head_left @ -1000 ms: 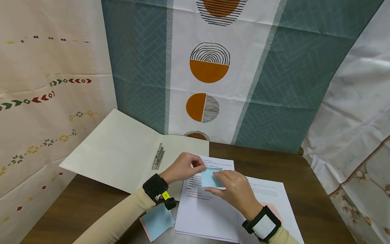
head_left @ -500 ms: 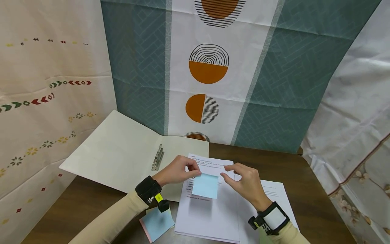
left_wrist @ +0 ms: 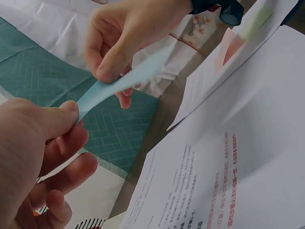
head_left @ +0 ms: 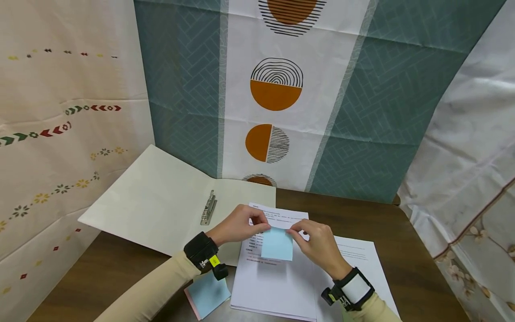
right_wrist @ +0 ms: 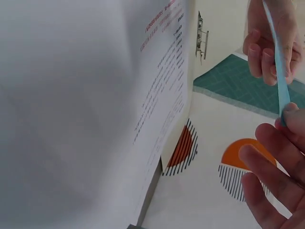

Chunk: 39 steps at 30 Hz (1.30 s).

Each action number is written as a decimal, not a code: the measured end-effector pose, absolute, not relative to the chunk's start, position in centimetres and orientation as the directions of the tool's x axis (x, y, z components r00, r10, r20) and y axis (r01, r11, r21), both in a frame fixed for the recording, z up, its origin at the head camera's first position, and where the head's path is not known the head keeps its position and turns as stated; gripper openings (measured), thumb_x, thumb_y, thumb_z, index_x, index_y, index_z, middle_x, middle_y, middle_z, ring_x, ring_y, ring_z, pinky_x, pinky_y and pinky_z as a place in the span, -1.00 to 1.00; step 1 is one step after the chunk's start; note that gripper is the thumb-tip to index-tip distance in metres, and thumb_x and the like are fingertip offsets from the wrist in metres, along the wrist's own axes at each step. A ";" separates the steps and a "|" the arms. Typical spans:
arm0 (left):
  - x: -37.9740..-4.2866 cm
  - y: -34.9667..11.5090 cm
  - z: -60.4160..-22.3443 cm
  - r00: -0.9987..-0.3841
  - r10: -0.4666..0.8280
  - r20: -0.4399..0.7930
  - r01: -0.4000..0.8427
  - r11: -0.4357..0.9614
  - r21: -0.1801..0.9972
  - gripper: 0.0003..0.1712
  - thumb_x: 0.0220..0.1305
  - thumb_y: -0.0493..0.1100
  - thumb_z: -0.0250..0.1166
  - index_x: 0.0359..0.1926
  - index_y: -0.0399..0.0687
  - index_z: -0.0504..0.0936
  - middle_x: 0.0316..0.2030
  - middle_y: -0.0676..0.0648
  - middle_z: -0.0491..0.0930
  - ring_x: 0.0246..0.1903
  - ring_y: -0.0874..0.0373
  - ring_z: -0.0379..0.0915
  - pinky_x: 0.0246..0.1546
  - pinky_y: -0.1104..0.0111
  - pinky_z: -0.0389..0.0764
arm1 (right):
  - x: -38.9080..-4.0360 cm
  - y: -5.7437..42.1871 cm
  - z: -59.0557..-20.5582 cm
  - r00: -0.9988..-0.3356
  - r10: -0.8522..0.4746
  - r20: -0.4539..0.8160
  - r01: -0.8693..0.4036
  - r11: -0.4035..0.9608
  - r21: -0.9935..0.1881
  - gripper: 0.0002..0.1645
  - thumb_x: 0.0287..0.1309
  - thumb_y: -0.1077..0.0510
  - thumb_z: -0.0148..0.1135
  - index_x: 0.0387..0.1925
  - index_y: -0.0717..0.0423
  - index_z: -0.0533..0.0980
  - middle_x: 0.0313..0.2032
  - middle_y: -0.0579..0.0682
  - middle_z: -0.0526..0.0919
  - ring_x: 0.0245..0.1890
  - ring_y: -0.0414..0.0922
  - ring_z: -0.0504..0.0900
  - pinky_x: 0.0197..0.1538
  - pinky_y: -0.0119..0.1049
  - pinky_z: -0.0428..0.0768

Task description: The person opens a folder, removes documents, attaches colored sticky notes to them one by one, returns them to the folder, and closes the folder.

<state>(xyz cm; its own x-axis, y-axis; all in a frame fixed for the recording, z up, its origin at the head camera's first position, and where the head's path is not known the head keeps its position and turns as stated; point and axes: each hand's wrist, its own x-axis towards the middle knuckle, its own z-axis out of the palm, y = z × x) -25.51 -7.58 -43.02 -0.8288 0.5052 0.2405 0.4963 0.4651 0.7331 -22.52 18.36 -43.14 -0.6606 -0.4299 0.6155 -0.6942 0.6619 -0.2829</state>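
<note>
A light blue sticky note [head_left: 277, 244] is held up over a stack of printed paper [head_left: 273, 286]. My left hand [head_left: 240, 222] pinches its upper left corner between thumb and forefinger. At the upper right corner, my right hand [head_left: 319, 246] pinches it the same way. Seen edge-on in the left wrist view, the sticky note [left_wrist: 121, 83] stands off the paper, stretched between both hands. In the right wrist view the right thumb and forefinger grip one end of the sticky note [right_wrist: 281, 71]. Lines of black and red print show on the top sheet.
An open white folder [head_left: 149, 201] with a metal clip [head_left: 208, 208] lies behind and left. A pad of blue and pink sticky notes [head_left: 208, 293] sits at the front left. Another printed sheet [head_left: 358, 257] lies to the right, bearing pink and green notes in the left wrist view.
The sticky note came up off the page in my left hand while my right hand drew away to the right. My right hand has since come back and pinched its other upper corner.
</note>
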 end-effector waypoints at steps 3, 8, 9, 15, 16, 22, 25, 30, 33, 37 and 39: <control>-25.5 -7.5 -43.3 -0.842 0.481 0.245 0.491 0.492 0.719 -0.89 0.29 -0.05 0.41 -0.40 0.15 0.71 -0.47 0.17 0.61 -0.36 0.24 0.45 -0.38 0.49 0.46 | -22.7 18.3 -43.2 -0.696 -0.409 0.591 -0.661 0.686 -0.305 -0.87 0.04 0.15 0.54 -0.39 -0.05 0.68 -0.42 -0.19 0.78 -0.44 -0.36 0.66 -0.32 -0.34 0.63; -25.7 -6.7 -43.9 -0.866 0.450 0.217 0.469 0.583 0.663 -0.79 0.33 0.00 0.37 -0.45 0.16 0.61 -0.56 0.16 0.51 -0.44 0.27 0.42 -0.45 0.49 0.37 | -23.4 18.2 -43.5 -0.794 -0.359 0.490 -0.552 0.762 -0.337 -0.77 0.14 0.08 0.48 -0.52 -0.17 0.55 -0.56 -0.31 0.63 -0.56 -0.43 0.44 -0.25 -0.34 0.34; -25.9 -6.4 -44.0 -0.872 0.444 0.203 0.459 0.602 0.654 -0.79 0.33 0.01 0.37 -0.45 0.15 0.61 -0.57 0.15 0.49 -0.46 0.27 0.42 -0.46 0.48 0.35 | -23.6 18.1 -43.5 -0.813 -0.350 0.465 -0.529 0.777 -0.340 -0.74 0.16 0.07 0.46 -0.54 -0.18 0.53 -0.59 -0.32 0.59 -0.57 -0.42 0.41 -0.26 -0.33 0.30; -27.6 -5.0 -44.5 -0.897 0.438 0.066 0.375 0.672 0.639 -0.76 0.37 0.00 0.31 -0.45 0.08 0.60 -0.54 0.09 0.50 -0.48 0.24 0.41 -0.50 0.46 0.31 | -25.1 17.8 -43.5 -0.921 -0.279 0.272 -0.369 0.849 -0.379 -0.74 0.20 0.02 0.38 -0.57 -0.13 0.55 -0.66 -0.25 0.51 -0.57 -0.29 0.41 -0.32 -0.25 0.20; -27.9 -4.7 -44.6 -0.894 0.445 0.047 0.371 0.679 0.633 -0.76 0.37 -0.01 0.30 -0.44 0.06 0.60 -0.53 0.08 0.51 -0.48 0.24 0.40 -0.50 0.45 0.30 | -25.4 17.7 -43.7 -0.936 -0.264 0.231 -0.338 0.855 -0.392 -0.74 0.21 0.01 0.38 -0.57 -0.12 0.56 -0.66 -0.23 0.51 -0.56 -0.26 0.42 -0.31 -0.25 0.20; -28.9 -3.8 -45.4 -0.887 0.459 -0.049 0.350 0.738 0.578 -0.74 0.36 -0.01 0.28 -0.48 0.06 0.60 -0.56 0.11 0.45 -0.54 0.26 0.34 -0.53 0.44 0.24 | -26.6 17.8 -44.7 -0.982 -0.186 0.042 -0.184 0.870 -0.458 -0.68 0.20 -0.03 0.38 -0.62 -0.07 0.56 -0.66 -0.14 0.50 -0.54 -0.17 0.43 -0.34 -0.21 0.19; -29.1 -3.5 -45.7 -0.906 0.413 -0.093 0.292 0.769 0.568 -0.72 0.32 0.01 0.32 -0.53 0.08 0.60 -0.58 0.12 0.44 -0.56 0.24 0.37 -0.55 0.42 0.25 | -27.0 17.8 -45.2 -0.985 -0.175 0.015 -0.163 0.879 -0.447 -0.66 0.18 -0.04 0.39 -0.65 -0.07 0.57 -0.68 -0.14 0.50 -0.55 -0.16 0.43 -0.33 -0.19 0.18; -29.3 -3.2 -46.1 -0.925 0.346 -0.155 0.211 0.809 0.549 -0.68 0.29 0.05 0.36 -0.57 0.09 0.59 -0.62 0.10 0.42 -0.56 0.19 0.40 -0.55 0.38 0.27 | -27.4 17.3 -46.0 -0.986 -0.166 0.001 -0.151 0.896 -0.418 -0.65 0.17 -0.04 0.42 -0.65 -0.06 0.57 -0.69 -0.13 0.49 -0.55 -0.15 0.44 -0.28 -0.14 0.16; -29.4 -3.2 -46.6 -0.925 0.340 -0.169 0.201 0.817 0.540 -0.66 0.28 0.05 0.37 -0.58 0.08 0.57 -0.64 0.10 0.38 -0.58 0.19 0.39 -0.56 0.37 0.26 | -27.5 17.1 -46.5 -0.987 -0.159 -0.014 -0.140 0.906 -0.400 -0.65 0.15 -0.04 0.43 -0.66 -0.06 0.57 -0.68 -0.13 0.50 -0.55 -0.15 0.44 -0.26 -0.13 0.15; -29.7 -3.1 -47.2 -0.924 0.341 -0.174 0.213 0.835 0.507 -0.64 0.28 0.05 0.37 -0.59 0.08 0.54 -0.64 0.10 0.37 -0.60 0.20 0.37 -0.57 0.38 0.26 | -27.6 16.9 -46.9 -0.987 -0.158 -0.035 -0.132 0.912 -0.389 -0.65 0.13 -0.04 0.44 -0.68 -0.07 0.57 -0.67 -0.14 0.52 -0.56 -0.15 0.44 -0.26 -0.12 0.14; -29.8 -3.0 -47.4 -0.922 0.343 -0.178 0.223 0.847 0.482 -0.64 0.28 0.05 0.37 -0.60 0.07 0.54 -0.64 0.10 0.36 -0.61 0.20 0.37 -0.57 0.38 0.26 | -27.6 16.7 -46.9 -0.987 -0.157 -0.044 -0.128 0.913 -0.388 -0.64 0.13 -0.03 0.44 -0.69 -0.06 0.56 -0.67 -0.14 0.52 -0.56 -0.14 0.45 -0.25 -0.12 0.14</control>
